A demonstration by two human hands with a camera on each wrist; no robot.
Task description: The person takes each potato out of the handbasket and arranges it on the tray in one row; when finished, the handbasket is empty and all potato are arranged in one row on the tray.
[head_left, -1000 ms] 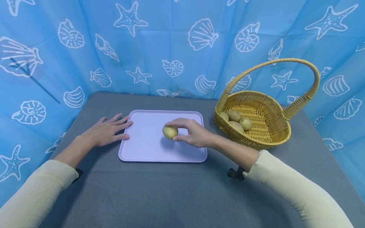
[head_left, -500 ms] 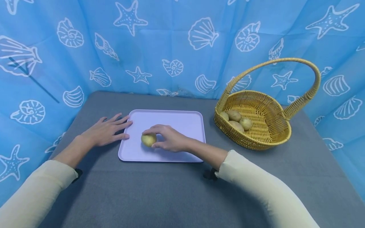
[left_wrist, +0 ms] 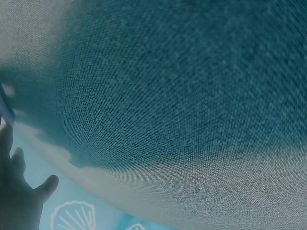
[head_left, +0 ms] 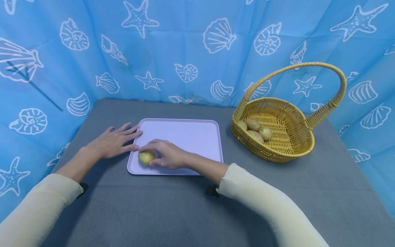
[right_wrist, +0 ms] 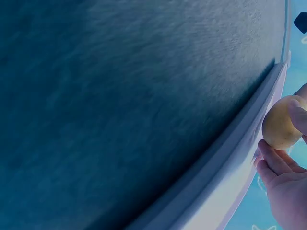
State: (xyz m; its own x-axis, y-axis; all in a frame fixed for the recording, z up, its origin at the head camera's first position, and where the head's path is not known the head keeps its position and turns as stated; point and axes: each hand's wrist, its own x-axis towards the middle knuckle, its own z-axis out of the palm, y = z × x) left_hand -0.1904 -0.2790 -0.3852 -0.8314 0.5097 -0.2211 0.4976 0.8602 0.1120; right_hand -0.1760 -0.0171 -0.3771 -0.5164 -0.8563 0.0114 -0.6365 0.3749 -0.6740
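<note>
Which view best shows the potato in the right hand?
The right wrist view: the potato appears largest there, fingers hiding part. The head view shows it smaller, partly covered; the left wrist view misses it.

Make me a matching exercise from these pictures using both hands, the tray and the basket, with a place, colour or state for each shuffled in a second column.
Column one:
1. Left hand
2. Right hand
3. Tray
4. Basket

Column two:
A. Pale lilac
B. Holding a single potato
C. Golden, woven, with several potatoes inside
D. Spread at the tray's left edge

Right pairs: 1-D, 2-B, 3-A, 4-C.
</note>
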